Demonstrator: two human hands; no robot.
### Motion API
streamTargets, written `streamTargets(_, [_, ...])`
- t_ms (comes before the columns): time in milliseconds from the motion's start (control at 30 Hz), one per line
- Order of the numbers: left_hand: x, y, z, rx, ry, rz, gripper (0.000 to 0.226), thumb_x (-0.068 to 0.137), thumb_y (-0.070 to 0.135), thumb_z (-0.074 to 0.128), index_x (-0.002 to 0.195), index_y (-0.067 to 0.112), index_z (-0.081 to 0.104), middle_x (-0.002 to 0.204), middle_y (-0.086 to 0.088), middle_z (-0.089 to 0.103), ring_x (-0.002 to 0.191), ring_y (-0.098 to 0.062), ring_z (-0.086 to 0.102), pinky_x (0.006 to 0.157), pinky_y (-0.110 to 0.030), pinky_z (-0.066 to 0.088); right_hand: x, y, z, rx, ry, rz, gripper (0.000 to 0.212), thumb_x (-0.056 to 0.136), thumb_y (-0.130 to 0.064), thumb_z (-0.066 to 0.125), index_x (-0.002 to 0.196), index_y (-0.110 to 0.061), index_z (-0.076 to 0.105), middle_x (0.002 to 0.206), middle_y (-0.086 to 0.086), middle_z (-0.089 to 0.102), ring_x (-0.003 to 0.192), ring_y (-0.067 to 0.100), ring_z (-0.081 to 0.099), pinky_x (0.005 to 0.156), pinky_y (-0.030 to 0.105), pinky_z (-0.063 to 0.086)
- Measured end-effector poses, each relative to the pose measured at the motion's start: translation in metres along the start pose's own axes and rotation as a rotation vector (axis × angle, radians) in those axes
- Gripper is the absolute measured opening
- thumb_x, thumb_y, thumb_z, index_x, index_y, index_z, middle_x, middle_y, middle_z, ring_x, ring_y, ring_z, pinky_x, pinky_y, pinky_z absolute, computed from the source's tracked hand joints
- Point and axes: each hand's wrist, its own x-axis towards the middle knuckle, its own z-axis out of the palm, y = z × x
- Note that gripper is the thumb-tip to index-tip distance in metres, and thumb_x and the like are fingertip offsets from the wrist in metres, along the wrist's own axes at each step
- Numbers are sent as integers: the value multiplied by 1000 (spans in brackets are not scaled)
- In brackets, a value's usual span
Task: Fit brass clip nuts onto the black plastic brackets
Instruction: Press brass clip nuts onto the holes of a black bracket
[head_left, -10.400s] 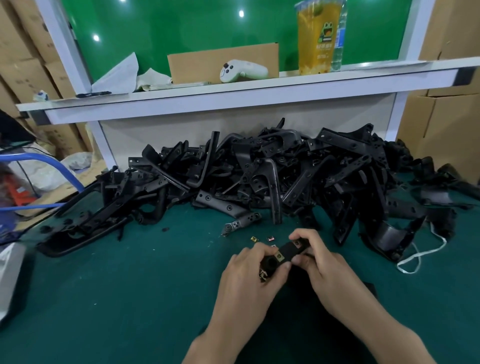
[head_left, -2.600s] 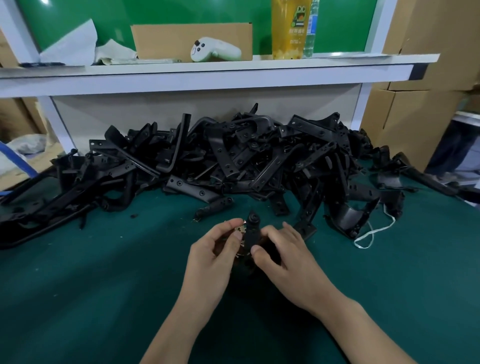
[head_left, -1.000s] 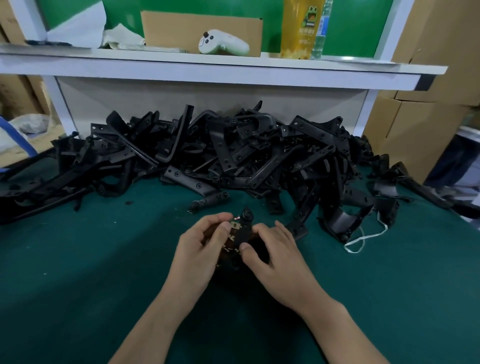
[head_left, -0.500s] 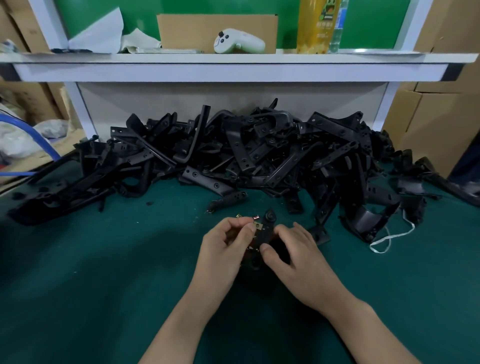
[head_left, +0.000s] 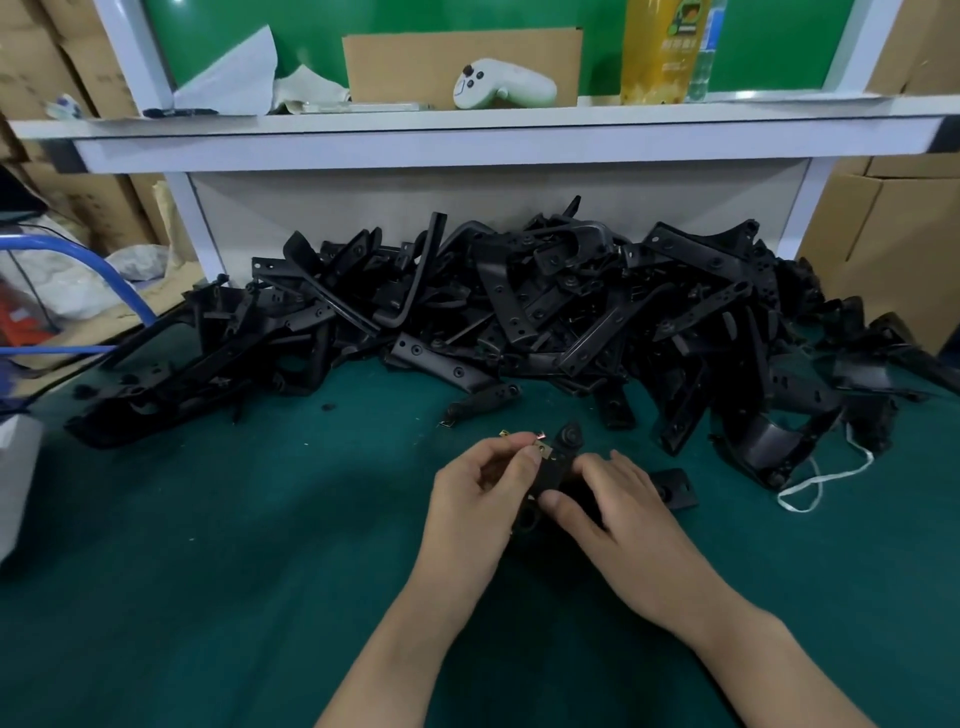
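A small black plastic bracket (head_left: 551, 470) stands upright between my two hands above the green mat. My left hand (head_left: 480, 499) pinches a brass clip nut (head_left: 544, 451) against the bracket's upper left edge with thumb and forefinger. My right hand (head_left: 618, 512) grips the bracket's lower right side, thumb on its front. Loose brass clip nuts (head_left: 503, 432) lie on the mat just behind my left hand. Another one lies further left (head_left: 445, 425). The bracket's lower part is hidden by my fingers.
A big heap of black plastic brackets (head_left: 519, 317) fills the back of the green mat (head_left: 208, 545). One flat black part (head_left: 674, 487) lies right of my right hand. A white cord (head_left: 821, 478) trails at the right. Above, a white shelf (head_left: 467, 135) carries a controller and a bottle.
Both hands stay on the bracket, the left thumb still pressing the brass nut at its top edge. The head camera has tilted slightly, shifting the view.
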Motion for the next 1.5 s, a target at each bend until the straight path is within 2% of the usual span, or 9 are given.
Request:
streamTargets(67, [-1, 0, 0, -5, -11, 6, 10, 95, 22, 68, 100, 28, 75, 93, 16, 77, 88, 2, 70, 72, -10, 52, 1, 1, 1, 8, -3, 11, 30, 88, -78, 30, 91, -49, 38, 96, -34, 45, 109, -2, 34, 108, 21, 22])
streamTargets(133, [-1, 0, 0, -6, -12, 8, 10, 95, 22, 69, 100, 28, 74, 93, 14, 77, 87, 1, 71, 71, -11, 52, 2, 0, 1, 15, 2, 15, 29, 86, -79, 30, 89, -51, 38, 95, -37, 45, 99, -5, 36, 93, 17, 28])
streamTargets(200, [-2, 0, 0, -5, -10, 9, 11, 95, 21, 69, 101, 28, 74, 92, 14, 77, 85, 1, 70, 70, -11, 51, 2, -1, 0, 9, 3, 15, 27, 85, -79, 31, 88, -52, 38, 92, -34, 46, 104, -10, 37, 86, 13, 30])
streamTargets(367, [-2, 0, 0, 20, -12, 24, 11, 94, 21, 69, 102, 29, 74, 93, 16, 76, 87, 0, 70, 72, -11, 52, 1, -5, -2, 47, -30, 48, 14, 85, -78, 33, 89, -65, 35, 94, -35, 49, 100, -7, 37, 84, 16, 33])
streamTargets(467, [-1, -1, -1, 43, -9, 41, 11, 94, 22, 70, 100, 30, 74, 93, 17, 76, 88, 0, 70, 74, -12, 52, 1, -8, -4, 50, -38, 13, 5, 88, -75, 34, 87, -70, 31, 98, -47, 46, 105, -17, 37, 86, 10, 31])
streamTargets(667, [-2, -3, -1, 24, -8, 50, 12, 95, 21, 69, 100, 29, 74, 91, 13, 77, 85, 0, 71, 70, -10, 51, 0, -1, 1, 47, -45, 42, 17, 85, -80, 32, 88, -64, 34, 92, -28, 51, 101, 6, 41, 84, 27, 34])
streamTargets(833, [-1, -4, 1, 50, -11, 77, 13, 95, 19, 69, 101, 29, 74, 93, 14, 77, 88, -1, 71, 76, -11, 51, 4, 0, 1, 74, 1, -10, 16, 93, -69, 32, 84, -60, 41, 91, -32, 54, 94, -2, 47, 87, 15, 30])
streamTargets(933, [-1, -4, 1, 58, -5, 88, 14, 94, 17, 69, 101, 29, 73, 92, 15, 76, 88, -1, 71, 76, -10, 50, 6, 0, 1, 90, 16, -28, 25, 97, -62, 29, 86, -46, 47, 82, -23, 54, 86, 4, 51, 86, 24, 31])
streamTargets(1500, [-2, -5, 2, 104, 9, 115, 15, 94, 17, 69, 97, 31, 74, 88, 13, 76, 81, -1, 70, 72, -9, 50, 10, 4, 4, 173, 34, -44, 22, 98, -54, 38, 80, -45, 47, 75, -20, 53, 76, 8, 52, 79, 29, 31])
